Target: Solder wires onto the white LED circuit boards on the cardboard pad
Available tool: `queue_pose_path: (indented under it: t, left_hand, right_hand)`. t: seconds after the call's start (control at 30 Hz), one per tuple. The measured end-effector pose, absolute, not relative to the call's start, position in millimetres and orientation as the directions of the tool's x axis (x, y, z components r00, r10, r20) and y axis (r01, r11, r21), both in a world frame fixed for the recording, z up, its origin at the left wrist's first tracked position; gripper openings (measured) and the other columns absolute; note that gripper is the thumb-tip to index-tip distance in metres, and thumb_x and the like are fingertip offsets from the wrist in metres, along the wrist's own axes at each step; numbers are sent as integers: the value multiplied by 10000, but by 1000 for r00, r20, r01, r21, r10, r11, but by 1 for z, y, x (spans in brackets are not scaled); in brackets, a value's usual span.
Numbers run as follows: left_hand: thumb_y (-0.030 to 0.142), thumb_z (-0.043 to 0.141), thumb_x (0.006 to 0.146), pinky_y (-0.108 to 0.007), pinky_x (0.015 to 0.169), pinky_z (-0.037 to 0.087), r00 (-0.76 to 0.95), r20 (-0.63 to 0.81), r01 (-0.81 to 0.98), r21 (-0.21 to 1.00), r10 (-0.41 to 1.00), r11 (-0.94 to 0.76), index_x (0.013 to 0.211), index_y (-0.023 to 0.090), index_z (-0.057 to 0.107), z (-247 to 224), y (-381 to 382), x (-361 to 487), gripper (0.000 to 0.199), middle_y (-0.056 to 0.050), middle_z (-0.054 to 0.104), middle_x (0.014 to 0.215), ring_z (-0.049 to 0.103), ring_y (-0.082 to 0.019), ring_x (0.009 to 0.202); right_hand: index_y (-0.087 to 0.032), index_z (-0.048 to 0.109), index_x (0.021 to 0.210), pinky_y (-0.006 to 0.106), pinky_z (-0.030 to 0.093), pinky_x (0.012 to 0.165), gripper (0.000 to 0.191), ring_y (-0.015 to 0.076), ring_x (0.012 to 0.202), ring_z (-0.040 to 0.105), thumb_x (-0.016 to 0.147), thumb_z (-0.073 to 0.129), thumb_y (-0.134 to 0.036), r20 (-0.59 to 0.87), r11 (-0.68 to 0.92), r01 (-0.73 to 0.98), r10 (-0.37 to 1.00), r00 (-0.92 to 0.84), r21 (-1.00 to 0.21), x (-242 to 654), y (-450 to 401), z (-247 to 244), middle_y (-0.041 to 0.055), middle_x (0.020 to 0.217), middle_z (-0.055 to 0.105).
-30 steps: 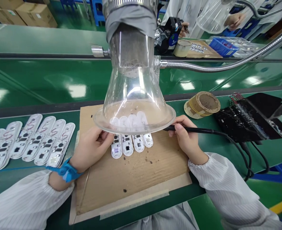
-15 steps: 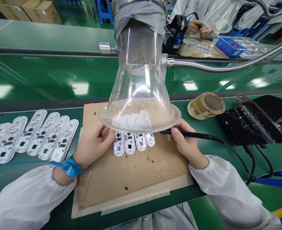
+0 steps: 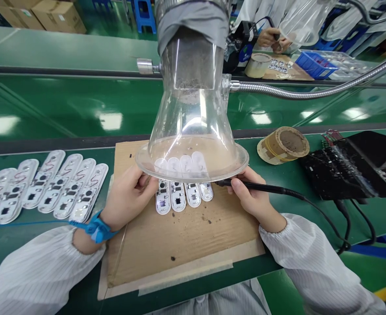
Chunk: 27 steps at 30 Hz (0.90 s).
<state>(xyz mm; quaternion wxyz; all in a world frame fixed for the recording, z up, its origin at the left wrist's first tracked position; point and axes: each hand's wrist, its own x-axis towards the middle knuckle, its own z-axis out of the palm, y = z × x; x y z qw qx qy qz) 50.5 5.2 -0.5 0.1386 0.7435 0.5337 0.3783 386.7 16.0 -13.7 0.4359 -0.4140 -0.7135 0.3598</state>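
Note:
Several white oblong circuit boards (image 3: 179,199) lie side by side on a cardboard sheet (image 3: 193,245), their far halves seen through a clear fume hood (image 3: 193,131). My right hand (image 3: 250,192) grips a black soldering iron (image 3: 265,187) like a pen, to the right of the boards. The iron's tip is hidden beneath the hood's rim. My left hand (image 3: 132,197), with a blue wrist strap (image 3: 98,227), is closed beside the leftmost board. Its fingertips are partly hidden by the rim, and I cannot make out what they hold.
More circuit boards (image 3: 88,192) lie in an overlapping row at left. A taped round tub (image 3: 283,145) and a black soldering stand (image 3: 343,166) are at right. A metal gooseneck (image 3: 294,92) carries the hood. Across the bench, a co-worker's hands (image 3: 273,40) work near a blue bin (image 3: 315,64).
My right hand has shifted slightly left with the soldering iron, towards the boards. My left hand and the boards stay in place.

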Motion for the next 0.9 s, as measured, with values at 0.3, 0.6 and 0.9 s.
queue_pose_path:
  t: [0.3,0.6,0.9]
  left_hand:
    - [179,603,948,-273,567,331,148,414,690,607,898,-393,739,248,364,-2,5,50,325,70,402,657,390,-111,574]
    - [194,605,956,-283,548,295,123,464,697,589,877,-409,743,247,351,0,5,51,336,80,375,639,367,-105,551]
    - [181,615,948,-289,541,292,128,466,687,595,875,-417,729,248,362,-2,5,50,342,83,359,628,359,-108,544]
  right_hand:
    - [-259,731,1067,308,488,618,172,152,677,642,1106,651,-407,339,406,261,903,-266,-876,385,16,-12,31,932,743]
    - [-269,715,1080,275,470,587,153,130,624,605,1117,642,-398,361,412,204,900,-245,-888,385,15,-13,-16,790,677]
    - [-262,722,1076,293,491,629,162,137,694,640,1116,636,-393,335,410,270,899,-284,-871,385,16,-12,24,948,726]
